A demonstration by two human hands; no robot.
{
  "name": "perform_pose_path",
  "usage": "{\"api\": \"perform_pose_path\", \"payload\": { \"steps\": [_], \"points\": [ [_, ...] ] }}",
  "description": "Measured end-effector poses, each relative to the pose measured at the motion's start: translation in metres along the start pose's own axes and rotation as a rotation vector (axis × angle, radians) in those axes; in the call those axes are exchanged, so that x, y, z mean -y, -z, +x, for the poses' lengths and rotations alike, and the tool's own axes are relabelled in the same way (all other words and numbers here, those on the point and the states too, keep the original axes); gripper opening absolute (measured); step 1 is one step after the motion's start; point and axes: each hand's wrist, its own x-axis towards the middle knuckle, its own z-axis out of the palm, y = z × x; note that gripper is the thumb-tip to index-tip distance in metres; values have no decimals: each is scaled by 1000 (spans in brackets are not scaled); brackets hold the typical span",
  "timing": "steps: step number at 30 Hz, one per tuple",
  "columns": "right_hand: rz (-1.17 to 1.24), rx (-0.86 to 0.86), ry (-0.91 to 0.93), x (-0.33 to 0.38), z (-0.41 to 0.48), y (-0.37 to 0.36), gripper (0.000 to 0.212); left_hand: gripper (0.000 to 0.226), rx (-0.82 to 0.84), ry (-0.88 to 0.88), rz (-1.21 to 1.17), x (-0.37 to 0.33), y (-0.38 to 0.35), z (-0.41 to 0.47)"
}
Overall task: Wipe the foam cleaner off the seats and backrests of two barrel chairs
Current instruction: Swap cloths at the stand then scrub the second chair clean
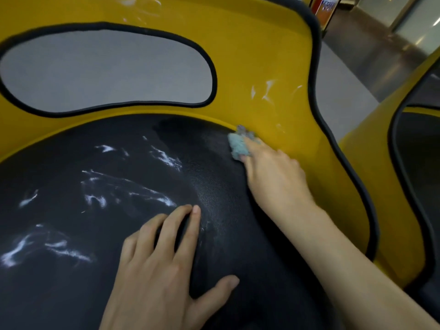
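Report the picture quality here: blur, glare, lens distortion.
Head view: the wide-angle lens bows the black edging of the backrest. The cloth at the right hand fingertips and the foam streaks on the seat look motion-smeared. The left hand reads sharper. Glare streaks the floor at top right, and the seat is dim.

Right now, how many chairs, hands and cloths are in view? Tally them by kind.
Chairs: 2, the chair being wiped and the chair at the right edge, only partly in view
Hands: 2, the left hand and the right hand
Cloths: 1, the cloth
Total: 5
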Motion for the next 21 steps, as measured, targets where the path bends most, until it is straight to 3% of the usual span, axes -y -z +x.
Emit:
{"api": "perform_pose_path", "payload": {
  "steps": [4,7,11,15,18,21],
  "points": [
    [-28,27,-126,-20,-50,9,48,103,13,5,-13,0,2,1],
    [-4,-23,-136,-10,-42,2,44,103,22,8,-27,0,2,1],
    [-37,-69,14,38,17,-22,52,103,31,11,-31,0,4,2],
    [-21,15,230,78,44,-35,57,102,40,4,-3,0,4,2],
    [27,55,281,55,18,-25,53,101,26,-3,2,0,3,1],
    [44,41,194,17,-24,-15,52,103,16,-2,-1,0,3,1]
  ]
}}
